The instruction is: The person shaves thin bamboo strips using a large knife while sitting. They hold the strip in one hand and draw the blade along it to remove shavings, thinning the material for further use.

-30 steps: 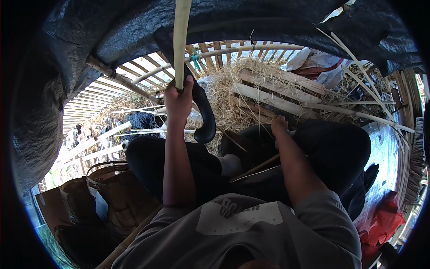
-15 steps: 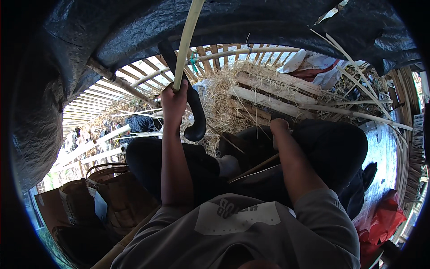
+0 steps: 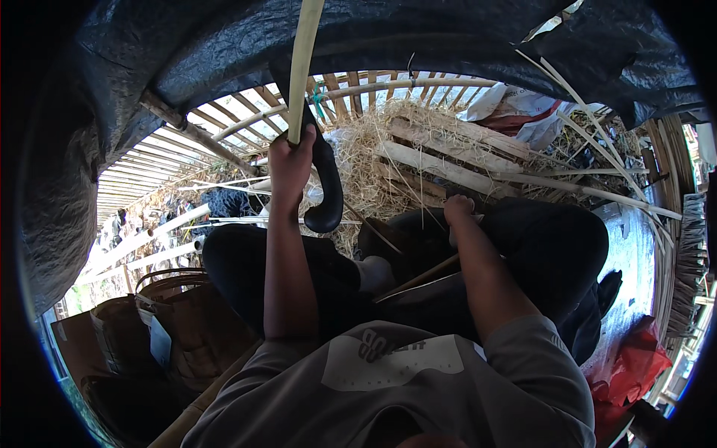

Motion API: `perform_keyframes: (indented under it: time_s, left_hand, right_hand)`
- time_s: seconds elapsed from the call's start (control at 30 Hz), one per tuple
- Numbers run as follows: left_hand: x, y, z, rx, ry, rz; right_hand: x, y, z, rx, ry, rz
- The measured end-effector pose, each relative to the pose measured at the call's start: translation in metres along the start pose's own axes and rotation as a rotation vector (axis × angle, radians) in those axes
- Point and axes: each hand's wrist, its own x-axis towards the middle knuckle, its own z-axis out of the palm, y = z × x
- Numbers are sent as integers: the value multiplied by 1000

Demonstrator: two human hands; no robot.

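A long pale bamboo strip [image 3: 305, 60] rises from the fist of my left hand [image 3: 290, 168], which grips its lower end. Just right of that hand is a black curved handle [image 3: 327, 194] on a dark straight piece; whether my fingers touch it, I cannot tell. My right hand [image 3: 459, 209] is closed near my right thigh, and what it holds is hidden. Below it a thin brown stick [image 3: 418, 276] slants across my lap.
Wood shavings [image 3: 358, 157] and split planks [image 3: 448, 160] lie ahead, before a slatted bamboo fence [image 3: 366, 89]. Dark tarp [image 3: 418, 37] hangs above. Brown bags [image 3: 179, 321] stand at left, bamboo poles [image 3: 164, 224] beyond them. A red plastic bag [image 3: 631, 366] lies at right.
The whole view has shifted slightly. The bamboo strip stands a little more upright in my left hand, and my right hand has shifted slightly.
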Motion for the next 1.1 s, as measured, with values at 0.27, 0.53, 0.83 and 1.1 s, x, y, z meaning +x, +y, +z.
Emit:
perform_keyframes:
  time_s: [0.27,0.53,0.83,1.1]
  left_hand:
    - [3,-3,-4,-1,6,31]
    - [-2,2,-4,-46,9,17]
    - [-1,2,0,-71,-14,17]
    - [-2,-1,-9,-59,-23,-6]
  right_hand:
    - [-8,8,-5,108,113,-71]
    - [-7,1,-4,48,70,-71]
    - [-1,10,10,-11,232,-151]
    - [1,-4,-15,-51,-14,-235]
